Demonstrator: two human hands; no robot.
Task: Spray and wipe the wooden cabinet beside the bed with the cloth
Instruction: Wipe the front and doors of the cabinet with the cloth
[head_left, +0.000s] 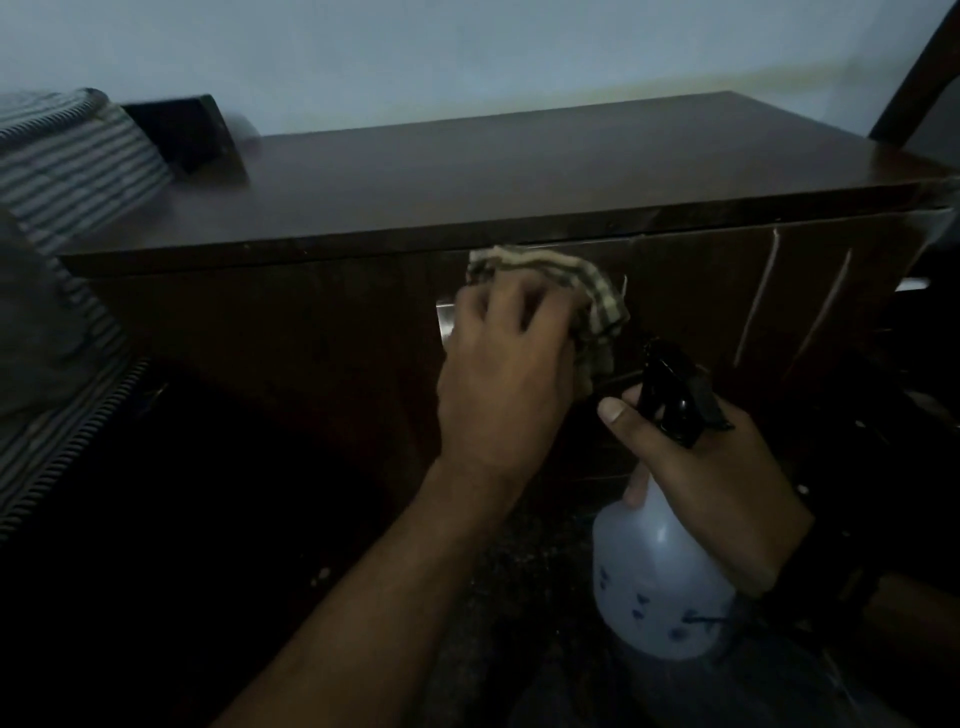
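Dark brown wood makes up the cabinet (519, 171), whose long top runs left to right across the view under a pale wall, with its front face dropping toward the camera. Pale streaks run down the right part of that front. The left hand (501, 374) presses a checked cloth (597, 306) flat against the upper front of the cabinet, just below the top edge; its fingers are spread over the bunched fabric and closed on it, and the cloth hangs out past the fingers to the right. A strip of metal handle (445, 322) shows at the hand's left side.

Just beside it, lower and to the right, the right hand (711, 478) is wrapped around the neck of a spray bottle (660, 582). The bottle stands roughly upright, its black trigger head (675, 395) uppermost and its nozzle aimed toward the cabinet front. Its translucent white body carries small dark blue markings, too blurred to read; the contents cannot be made out.

Striped bedding (62, 171) lies at the left edge, next to a dark object (182, 132) on the cabinet's back left corner.
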